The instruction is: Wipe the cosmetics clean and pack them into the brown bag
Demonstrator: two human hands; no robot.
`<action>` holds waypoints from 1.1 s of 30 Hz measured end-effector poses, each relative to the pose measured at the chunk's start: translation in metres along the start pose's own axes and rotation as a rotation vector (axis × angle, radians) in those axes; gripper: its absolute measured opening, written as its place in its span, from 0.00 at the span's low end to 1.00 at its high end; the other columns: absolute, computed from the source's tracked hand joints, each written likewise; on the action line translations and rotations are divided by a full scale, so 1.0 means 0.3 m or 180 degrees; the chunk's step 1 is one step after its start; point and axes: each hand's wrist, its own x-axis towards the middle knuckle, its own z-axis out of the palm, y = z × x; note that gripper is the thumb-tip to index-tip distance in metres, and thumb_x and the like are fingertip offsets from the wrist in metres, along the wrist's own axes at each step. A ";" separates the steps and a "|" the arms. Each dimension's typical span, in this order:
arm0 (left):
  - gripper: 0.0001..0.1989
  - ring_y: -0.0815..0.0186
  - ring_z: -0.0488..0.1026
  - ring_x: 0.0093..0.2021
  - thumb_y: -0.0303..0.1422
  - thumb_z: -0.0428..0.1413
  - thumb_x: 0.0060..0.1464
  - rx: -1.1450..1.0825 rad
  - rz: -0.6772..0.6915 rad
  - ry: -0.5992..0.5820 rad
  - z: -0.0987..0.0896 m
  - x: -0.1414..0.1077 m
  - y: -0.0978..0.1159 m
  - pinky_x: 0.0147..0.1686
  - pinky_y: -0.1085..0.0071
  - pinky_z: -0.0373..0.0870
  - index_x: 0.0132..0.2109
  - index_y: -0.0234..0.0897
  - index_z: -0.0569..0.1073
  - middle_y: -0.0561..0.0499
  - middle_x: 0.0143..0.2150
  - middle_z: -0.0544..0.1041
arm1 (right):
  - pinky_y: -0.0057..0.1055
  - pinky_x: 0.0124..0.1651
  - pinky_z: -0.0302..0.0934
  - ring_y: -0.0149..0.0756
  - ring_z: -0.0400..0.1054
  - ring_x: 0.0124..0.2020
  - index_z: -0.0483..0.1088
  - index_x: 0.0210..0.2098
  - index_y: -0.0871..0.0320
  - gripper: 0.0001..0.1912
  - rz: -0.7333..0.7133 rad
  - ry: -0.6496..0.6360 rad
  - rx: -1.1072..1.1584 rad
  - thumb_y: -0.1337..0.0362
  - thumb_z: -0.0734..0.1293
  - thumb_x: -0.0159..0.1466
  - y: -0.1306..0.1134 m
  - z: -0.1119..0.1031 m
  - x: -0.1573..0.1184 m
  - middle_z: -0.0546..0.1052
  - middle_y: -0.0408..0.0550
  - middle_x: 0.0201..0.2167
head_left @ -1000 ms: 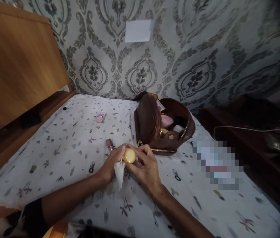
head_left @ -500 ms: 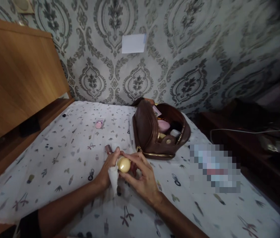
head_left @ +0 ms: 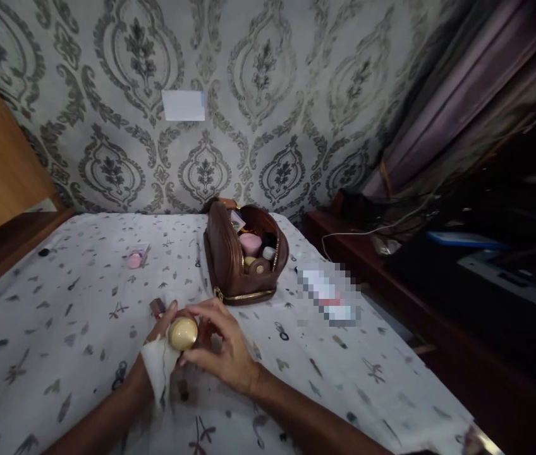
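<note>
A shiny, round gold-coloured cap, apparently the end of a small container, is between my hands. My left hand is closed around its left side with a crumpled white tissue pressed against it. From the right, my right hand curves its thumb and fingers around the same piece. The rest of the container is hidden behind the cap and fingers. Just beyond my left fingers lies a small tube with a dark brownish cap. A brown cosmetic bag, unzipped and filled with several items, stands past my hands.
A small pink-capped tube lies on the patterned white sheet. Right of the bag is a blurred-out packet. A wooden cabinet stands left, a dark red ledge with a cable runs along the right, and the papered wall rises behind.
The view has turned right, so the bag, sheet and hands appear further left. Both hands stay around the gold-capped container with the tissue.
</note>
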 end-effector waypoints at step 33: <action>0.25 0.68 0.61 0.22 0.52 0.43 0.61 -0.0321 0.0318 0.0268 -0.129 0.006 0.202 0.25 0.71 0.59 0.27 0.38 0.67 0.57 0.19 0.63 | 0.28 0.29 0.61 0.31 0.65 0.25 0.72 0.40 0.59 0.13 0.1438 -0.0111 -0.0622 0.58 0.66 0.59 0.141 0.077 0.192 0.71 0.41 0.24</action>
